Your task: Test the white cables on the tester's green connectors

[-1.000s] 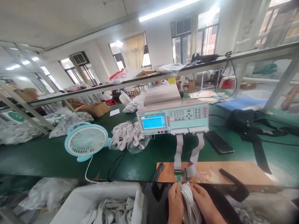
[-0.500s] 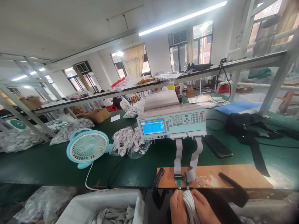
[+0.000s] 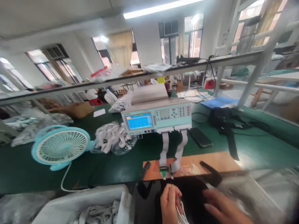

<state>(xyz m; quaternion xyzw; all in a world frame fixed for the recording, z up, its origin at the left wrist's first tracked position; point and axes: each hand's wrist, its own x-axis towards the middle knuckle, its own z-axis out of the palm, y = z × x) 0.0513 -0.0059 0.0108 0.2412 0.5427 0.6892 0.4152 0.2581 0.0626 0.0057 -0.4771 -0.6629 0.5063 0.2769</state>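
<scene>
My left hand (image 3: 170, 200) is closed around a white cable (image 3: 181, 214), whose loops hang below the fingers near the bottom edge. To its right, my right hand (image 3: 221, 203) is blurred, with fingers and thumb apart and nothing visible between them. Just above my left hand, a small green circuit board (image 3: 163, 173) ends one grey ribbon cable (image 3: 164, 147). A second ribbon cable (image 3: 179, 152) ends beside it in a dark connector. Both metal tips at the board's edge stand apart from my hands. The ribbons run up to a cable tester (image 3: 158, 116) with a lit blue screen.
A wooden board (image 3: 187, 163) lies at the bench edge between black clamps. White bins (image 3: 125, 199) of cables stand below on the left and right. A blue fan (image 3: 63, 146), bagged cables (image 3: 109, 137), a phone (image 3: 199, 137) and a black bag (image 3: 220, 119) sit on the green bench.
The white cable has come away from the connectors at the board edge, staying in my left hand. My right hand has let go and moved right. The camera view has shifted.
</scene>
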